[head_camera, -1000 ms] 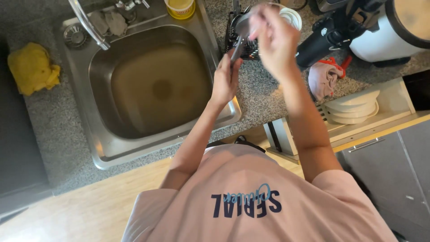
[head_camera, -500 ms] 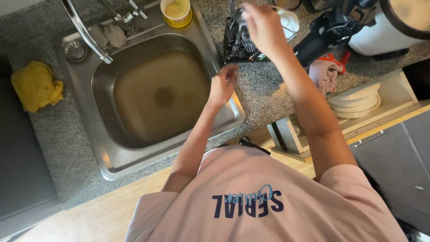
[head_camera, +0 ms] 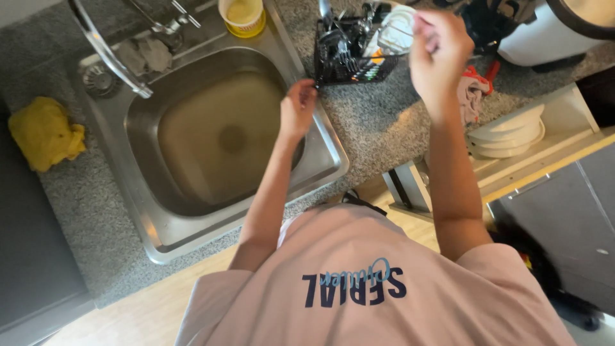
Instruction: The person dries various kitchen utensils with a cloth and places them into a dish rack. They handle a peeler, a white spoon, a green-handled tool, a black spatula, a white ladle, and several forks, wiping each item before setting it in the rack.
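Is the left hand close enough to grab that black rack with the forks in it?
Probably yes. The left hand is at the near corner of the black cutlery rack, on the sink's edge, with nothing between them.

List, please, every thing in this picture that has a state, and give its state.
Sink: empty, drain open.
Tap: no water running.
Yellow cup: upright, open top.
Black rack: filled with cutlery.
Left hand: fingers at the rack's corner.
Right hand: raised above the rack.
Yellow cloth: crumpled.
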